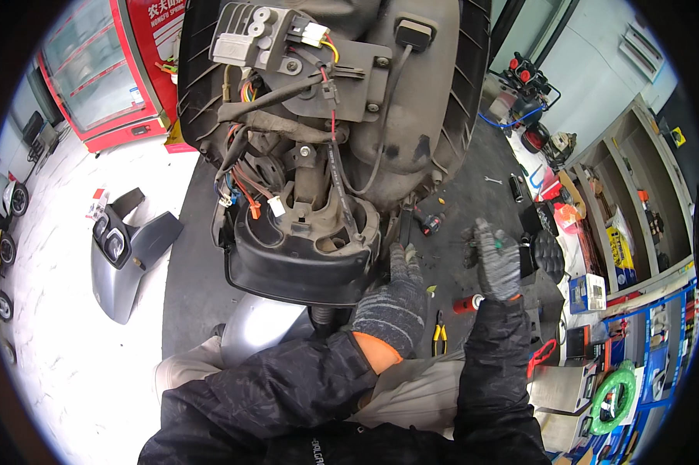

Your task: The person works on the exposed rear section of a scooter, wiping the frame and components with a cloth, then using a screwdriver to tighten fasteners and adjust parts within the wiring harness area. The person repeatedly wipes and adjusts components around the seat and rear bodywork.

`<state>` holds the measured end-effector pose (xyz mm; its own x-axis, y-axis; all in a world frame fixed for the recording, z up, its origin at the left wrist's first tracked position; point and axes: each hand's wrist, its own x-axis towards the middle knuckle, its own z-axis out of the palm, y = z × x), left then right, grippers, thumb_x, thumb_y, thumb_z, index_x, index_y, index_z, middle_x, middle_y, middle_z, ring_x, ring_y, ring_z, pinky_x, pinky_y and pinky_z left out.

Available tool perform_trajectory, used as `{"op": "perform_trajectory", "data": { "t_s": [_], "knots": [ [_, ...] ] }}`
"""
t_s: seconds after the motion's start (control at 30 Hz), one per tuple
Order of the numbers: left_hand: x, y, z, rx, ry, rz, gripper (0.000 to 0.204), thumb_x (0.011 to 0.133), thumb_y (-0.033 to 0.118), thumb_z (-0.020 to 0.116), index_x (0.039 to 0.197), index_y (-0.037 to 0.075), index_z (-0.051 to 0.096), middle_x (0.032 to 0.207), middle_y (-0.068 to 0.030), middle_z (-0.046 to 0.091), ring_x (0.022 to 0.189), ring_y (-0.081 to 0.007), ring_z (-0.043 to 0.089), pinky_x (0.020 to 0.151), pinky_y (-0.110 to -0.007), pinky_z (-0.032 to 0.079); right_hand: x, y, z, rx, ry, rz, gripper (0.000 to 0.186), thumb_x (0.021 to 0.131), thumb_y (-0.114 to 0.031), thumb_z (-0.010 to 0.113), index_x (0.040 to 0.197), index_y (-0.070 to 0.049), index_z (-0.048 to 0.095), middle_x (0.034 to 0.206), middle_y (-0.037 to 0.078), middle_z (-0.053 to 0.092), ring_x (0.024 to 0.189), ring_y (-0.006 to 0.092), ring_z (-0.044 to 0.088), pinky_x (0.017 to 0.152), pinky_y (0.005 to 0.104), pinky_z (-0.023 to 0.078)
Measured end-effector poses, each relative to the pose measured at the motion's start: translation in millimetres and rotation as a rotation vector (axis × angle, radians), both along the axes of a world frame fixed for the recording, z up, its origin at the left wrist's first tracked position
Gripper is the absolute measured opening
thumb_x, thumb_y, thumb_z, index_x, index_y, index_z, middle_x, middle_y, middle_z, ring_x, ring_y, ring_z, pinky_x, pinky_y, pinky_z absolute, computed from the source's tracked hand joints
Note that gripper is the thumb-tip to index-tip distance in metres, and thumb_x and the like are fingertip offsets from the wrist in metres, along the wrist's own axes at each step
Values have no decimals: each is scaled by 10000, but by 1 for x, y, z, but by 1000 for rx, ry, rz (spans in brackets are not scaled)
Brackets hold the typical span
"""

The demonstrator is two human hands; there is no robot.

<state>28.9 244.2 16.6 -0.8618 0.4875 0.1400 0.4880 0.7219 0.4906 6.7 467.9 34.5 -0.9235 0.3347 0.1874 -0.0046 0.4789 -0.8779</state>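
Note:
The opened front end of a scooter (303, 267) fills the upper middle, with black plastic, exposed wires and a finned metal block (245, 43). My left hand (392, 302), in a dark grey knit glove, reaches to the right side of the black plastic. Its fingertips come together at the lower end of a dark upright strip; what they grip is hidden. To the right, my right hand (496, 263), in a grey glove, is raised over the dark mat with fingers curled. A bit of green and something dark show at its fingers, too small to name.
Yellow-handled pliers (440, 337), a red can (467, 304), a cordless power tool (428, 222) and a wrench (492, 179) lie on the dark mat (190, 271). A grey headlight panel (128, 252) rests at left. Shelves (636, 194) stand at right; a silver fender (264, 325) sits below the scooter front.

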Motion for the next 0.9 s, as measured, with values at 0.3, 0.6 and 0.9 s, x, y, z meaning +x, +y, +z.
{"op": "perform_trajectory", "data": {
  "t_s": [0.3,0.6,0.9],
  "knots": [
    [-1,-4,5,15,-33,-15,712,978,258,579,1550,-87,332,1540,-390,395,900,-370,733,778,-438,607,30,-18,14,-202,-197,337,268,1016,-175,693,1202,11,744,944,86,760,837,127,708,727,284,559],
    [2,-6,15,106,-101,-64,793,940,206,624,1582,-80,257,1605,-339,325,1148,-419,663,918,-473,571,28,-24,5,-186,-38,274,251,1010,-123,684,1232,-16,736,1058,92,772,927,140,716,842,300,574],
    [11,12,-21,504,5,-55,801,896,53,604,1591,-88,231,1613,-371,247,1523,-521,242,1239,-526,282,8,-53,-12,294,217,232,234,972,-81,686,1195,-18,719,1107,185,729,1029,309,721,909,377,553]
  ]
}}
